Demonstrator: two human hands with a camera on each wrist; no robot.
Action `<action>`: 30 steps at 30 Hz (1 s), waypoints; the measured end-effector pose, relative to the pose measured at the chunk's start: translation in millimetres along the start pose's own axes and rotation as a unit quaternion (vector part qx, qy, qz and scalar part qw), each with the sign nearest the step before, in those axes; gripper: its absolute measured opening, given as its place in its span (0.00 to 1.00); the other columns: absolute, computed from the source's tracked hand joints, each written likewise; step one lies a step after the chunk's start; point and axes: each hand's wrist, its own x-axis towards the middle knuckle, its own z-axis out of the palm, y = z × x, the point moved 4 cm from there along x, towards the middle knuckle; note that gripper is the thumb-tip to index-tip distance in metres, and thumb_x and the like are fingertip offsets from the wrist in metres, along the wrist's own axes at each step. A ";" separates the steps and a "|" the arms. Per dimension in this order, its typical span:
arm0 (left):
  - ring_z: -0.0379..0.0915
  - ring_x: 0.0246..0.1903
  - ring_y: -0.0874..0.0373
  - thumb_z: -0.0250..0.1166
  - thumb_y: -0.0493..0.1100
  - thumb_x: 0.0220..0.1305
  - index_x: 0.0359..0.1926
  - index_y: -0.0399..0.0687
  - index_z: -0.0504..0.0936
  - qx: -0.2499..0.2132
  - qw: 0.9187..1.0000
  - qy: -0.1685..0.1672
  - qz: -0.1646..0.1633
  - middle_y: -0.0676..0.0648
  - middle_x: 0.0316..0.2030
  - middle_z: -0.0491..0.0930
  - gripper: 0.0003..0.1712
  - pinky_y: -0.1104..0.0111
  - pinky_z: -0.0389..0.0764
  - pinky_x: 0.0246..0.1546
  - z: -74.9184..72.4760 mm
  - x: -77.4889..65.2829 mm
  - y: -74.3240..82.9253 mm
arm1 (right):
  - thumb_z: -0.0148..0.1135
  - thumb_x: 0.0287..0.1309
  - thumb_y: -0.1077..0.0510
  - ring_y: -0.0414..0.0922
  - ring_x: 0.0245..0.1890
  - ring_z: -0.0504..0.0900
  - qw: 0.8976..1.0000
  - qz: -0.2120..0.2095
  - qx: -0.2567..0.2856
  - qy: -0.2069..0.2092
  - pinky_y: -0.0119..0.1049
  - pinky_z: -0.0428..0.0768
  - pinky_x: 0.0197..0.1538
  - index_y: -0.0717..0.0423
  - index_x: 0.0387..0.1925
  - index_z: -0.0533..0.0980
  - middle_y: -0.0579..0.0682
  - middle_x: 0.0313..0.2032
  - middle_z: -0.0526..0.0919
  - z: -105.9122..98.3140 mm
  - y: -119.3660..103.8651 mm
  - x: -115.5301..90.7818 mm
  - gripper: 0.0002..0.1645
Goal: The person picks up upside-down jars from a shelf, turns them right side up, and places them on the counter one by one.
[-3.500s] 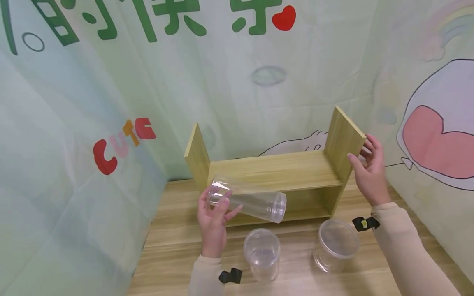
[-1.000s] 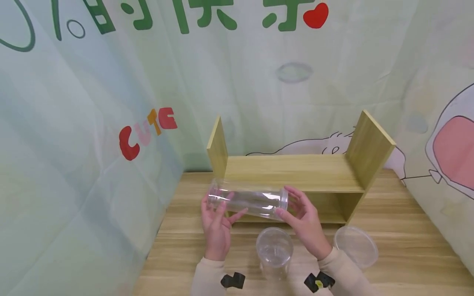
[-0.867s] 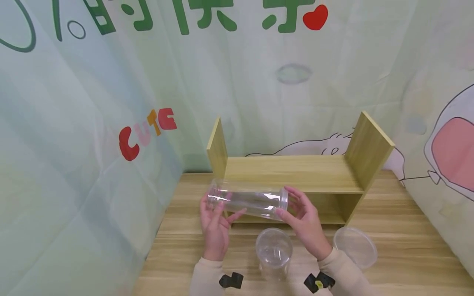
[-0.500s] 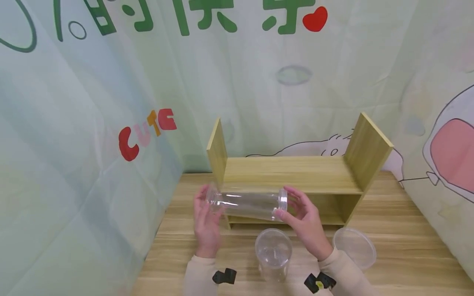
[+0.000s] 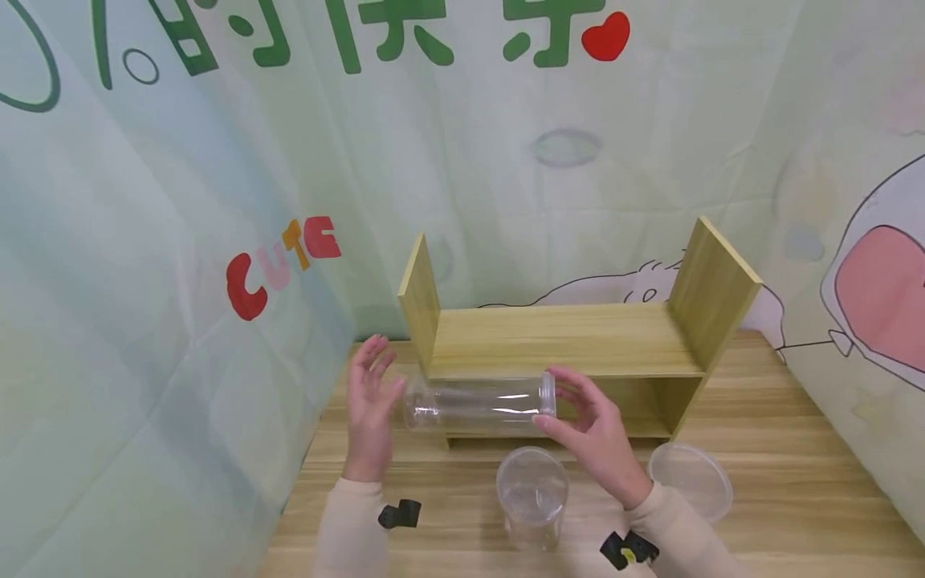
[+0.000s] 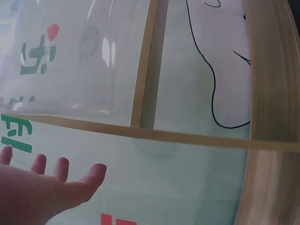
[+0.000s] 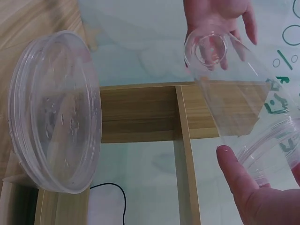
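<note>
A long clear plastic jar [image 5: 473, 405] lies sideways in the air in front of the wooden shelf [image 5: 564, 341]. My right hand [image 5: 594, 433] grips its ridged right end, thumb in front and fingers behind. In the right wrist view, that thumb [image 7: 229, 171] presses beside the ridged rim [image 7: 276, 140]. My left hand [image 5: 370, 421] stands just off the jar's left end, fingers spread and holding nothing. The left wrist view shows this hand [image 6: 42, 192] below the jar [image 6: 70, 70], with a gap between them.
A lidded clear jar [image 5: 533, 490] stands upright on the wood-grain table [image 5: 448, 514], below the held one. Another round clear lid [image 5: 694, 474] shows at the right, its jar partly behind my right forearm. The shelf has upright side panels [image 5: 715, 289]. Printed cloth hangs behind.
My right hand has left the shelf's side panel and taken the jar's right end. My left hand has let go and moved left and up. The jar has turned nearly level.
</note>
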 end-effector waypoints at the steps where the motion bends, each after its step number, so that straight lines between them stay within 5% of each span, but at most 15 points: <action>1: 0.51 0.61 0.47 0.53 0.28 0.60 0.64 0.40 0.55 0.018 1.000 -0.002 0.001 0.44 0.62 0.55 0.32 0.57 0.64 0.56 -0.5 3.3 0.9 | 0.64 0.48 0.69 0.56 0.52 0.69 1.000 0.000 -0.001 -0.001 0.42 0.79 0.41 0.64 0.59 0.62 0.64 0.56 0.64 -0.6 0.6 0.0 0.36; 9: 0.54 0.61 0.51 0.62 0.29 0.54 0.64 0.42 0.56 0.110 0.993 -0.028 0.021 0.48 0.61 0.58 0.38 0.51 0.62 0.54 -5.6 32.3 10.0 | 0.65 0.47 0.70 0.48 0.48 0.72 1.000 0.009 -0.029 -0.009 0.41 0.79 0.39 0.62 0.59 0.64 0.59 0.53 0.69 3.4 -5.2 -1.0 0.35; 15: 0.52 0.62 0.52 0.62 0.28 0.54 0.65 0.46 0.57 0.153 0.986 -0.064 0.023 0.51 0.64 0.55 0.39 0.51 0.64 0.55 -0.1 51.8 20.0 | 0.65 0.45 0.71 0.56 0.48 0.69 0.999 0.003 -0.050 -0.016 0.41 0.80 0.39 0.67 0.57 0.64 0.60 0.53 0.68 9.1 -20.1 -2.2 0.35; 23: 0.51 0.63 0.50 0.62 0.28 0.54 0.66 0.46 0.56 0.204 0.976 -0.070 0.017 0.49 0.65 0.54 0.40 0.48 0.65 0.52 17.4 59.8 42.6 | 0.66 0.44 0.70 0.58 0.49 0.67 0.998 -0.005 -0.051 -0.023 0.41 0.80 0.38 0.66 0.56 0.66 0.60 0.54 0.67 14.3 -18.6 -3.3 0.34; 30: 0.50 0.63 0.50 0.60 0.27 0.54 0.66 0.46 0.56 0.222 0.971 -0.085 0.024 0.46 0.64 0.53 0.40 0.48 0.68 0.50 25.3 69.8 43.2 | 0.66 0.45 0.70 0.61 0.51 0.66 0.998 -0.014 -0.040 -0.055 0.41 0.79 0.38 0.62 0.56 0.67 0.63 0.56 0.64 25.7 -15.7 -4.4 0.33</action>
